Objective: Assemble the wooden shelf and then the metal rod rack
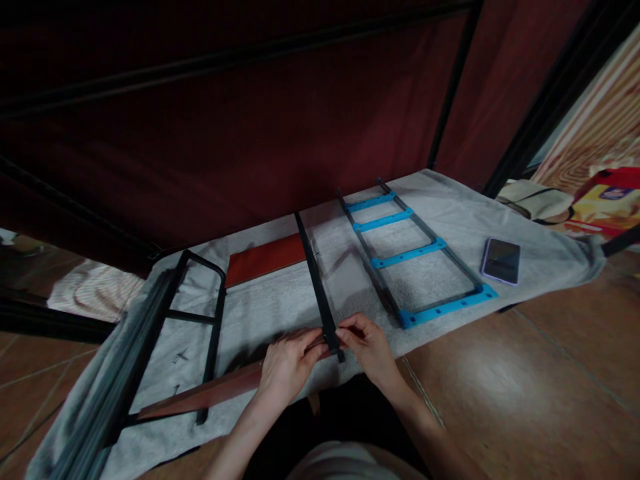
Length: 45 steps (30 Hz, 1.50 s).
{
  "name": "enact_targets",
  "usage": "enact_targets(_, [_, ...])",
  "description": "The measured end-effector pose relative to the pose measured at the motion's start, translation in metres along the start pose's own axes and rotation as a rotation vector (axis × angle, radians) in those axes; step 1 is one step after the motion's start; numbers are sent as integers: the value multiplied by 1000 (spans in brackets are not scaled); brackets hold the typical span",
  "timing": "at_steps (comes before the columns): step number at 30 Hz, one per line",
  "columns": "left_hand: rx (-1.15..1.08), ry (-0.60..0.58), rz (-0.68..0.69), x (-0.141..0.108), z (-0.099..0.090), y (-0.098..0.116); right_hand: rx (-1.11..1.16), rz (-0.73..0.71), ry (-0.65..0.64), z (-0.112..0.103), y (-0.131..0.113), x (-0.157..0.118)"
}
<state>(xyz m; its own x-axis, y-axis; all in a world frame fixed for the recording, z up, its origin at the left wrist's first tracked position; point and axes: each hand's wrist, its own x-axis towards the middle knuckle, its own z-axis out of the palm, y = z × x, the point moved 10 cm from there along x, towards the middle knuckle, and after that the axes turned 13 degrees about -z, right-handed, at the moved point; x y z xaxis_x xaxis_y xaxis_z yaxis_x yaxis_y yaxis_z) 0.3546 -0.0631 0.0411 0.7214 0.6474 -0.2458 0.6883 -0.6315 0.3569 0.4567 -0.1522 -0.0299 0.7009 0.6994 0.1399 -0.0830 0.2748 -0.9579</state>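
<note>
My left hand (287, 363) is closed around the near end of a long reddish-brown board (215, 390), where it meets a black metal bar (316, 287). On the bar's other side, my right hand (367, 343) has its thumb and forefinger pinched together against it; whatever is between those fingertips is too small to make out. The board's far end rests across a black metal side frame (215, 340) at left. An orange-red board (265, 259) spans between that frame and the bar at the back.
A frame with blue crossbars (410, 253) lies right of the bar on a grey cloth (450, 200). Beyond it is a phone (501, 260). Grey rods lie along the left edge. Small screws (180, 357) sit inside the side frame. A dark red panel (260, 133) stands behind.
</note>
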Motion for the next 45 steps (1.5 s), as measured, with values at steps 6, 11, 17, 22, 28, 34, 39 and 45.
enact_targets(6, [-45,67,-52,-1,-4,-7,-112,-24,-83,0,-6,4])
enact_targets(11, [-66,51,-67,-1,-3,-9,-139,-23,-161,2,-8,3])
enact_targets(17, [-91,48,-82,4,-4,-13,-381,-204,-343,10,-34,12])
enact_targets(22, [-146,57,-61,6,-3,-18,-424,-270,-398,13,-41,17])
enact_targets(28, [-192,30,-60,7,0,-21,-374,-226,-330,11,-33,12])
enact_targets(34, [-196,34,-51,8,-3,-21,-340,-242,-354,14,-39,15])
enact_targets(39, [-188,46,-47,4,-4,-23,-303,-195,-302,15,-34,12])
enact_targets(45, [-199,60,-48,2,-7,-22,-319,-217,-336,16,-35,14])
